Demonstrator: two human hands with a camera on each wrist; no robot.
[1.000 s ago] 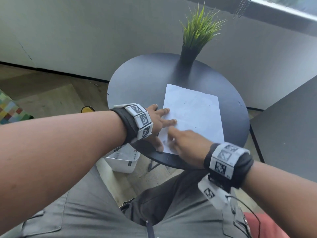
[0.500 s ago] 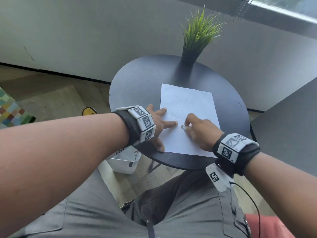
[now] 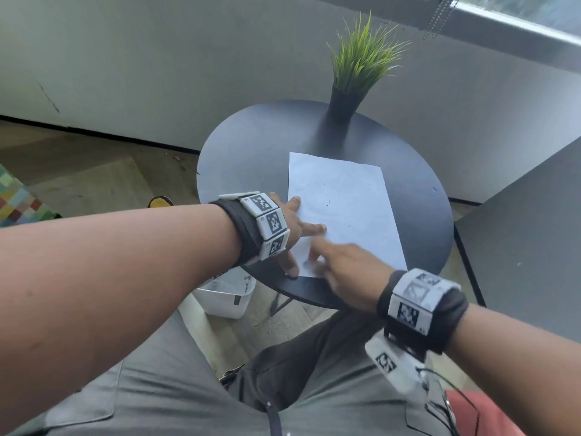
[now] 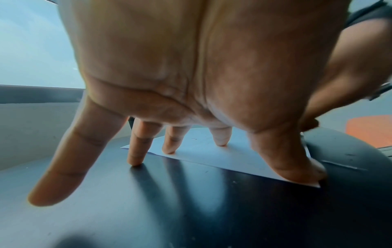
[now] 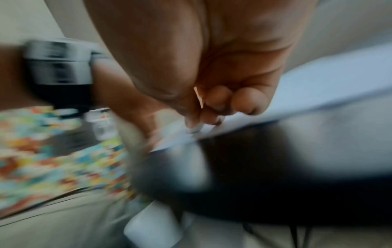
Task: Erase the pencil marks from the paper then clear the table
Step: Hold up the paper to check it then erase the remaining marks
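A white sheet of paper [image 3: 342, 209] with a few faint pencil marks lies on the round black table [image 3: 245, 146]. My left hand [image 3: 292, 228] rests at its left edge, fingers spread and straight. In the left wrist view the fingertips [image 4: 168, 151] press on the paper [image 4: 212, 156] and on the table [image 4: 191, 201]. My right hand [image 3: 339, 262], blurred by motion, is over the sheet's near left corner. The right wrist view shows its fingers curled and pinching a small whitish eraser [image 5: 196, 128], whose tip is down on the paper [image 5: 318, 87].
A potted green grass plant [image 3: 361, 64] stands at the table's far edge. A white bin [image 3: 226, 297] sits on the floor under the table's near left side. A dark grey surface [image 3: 534, 231] is at the right, and a colourful mat [image 3: 19, 199] at far left.
My right hand swept from the sheet's near left out to its middle and back to the near left corner, rubbing with the eraser. My left hand stayed pressed on the left edge.
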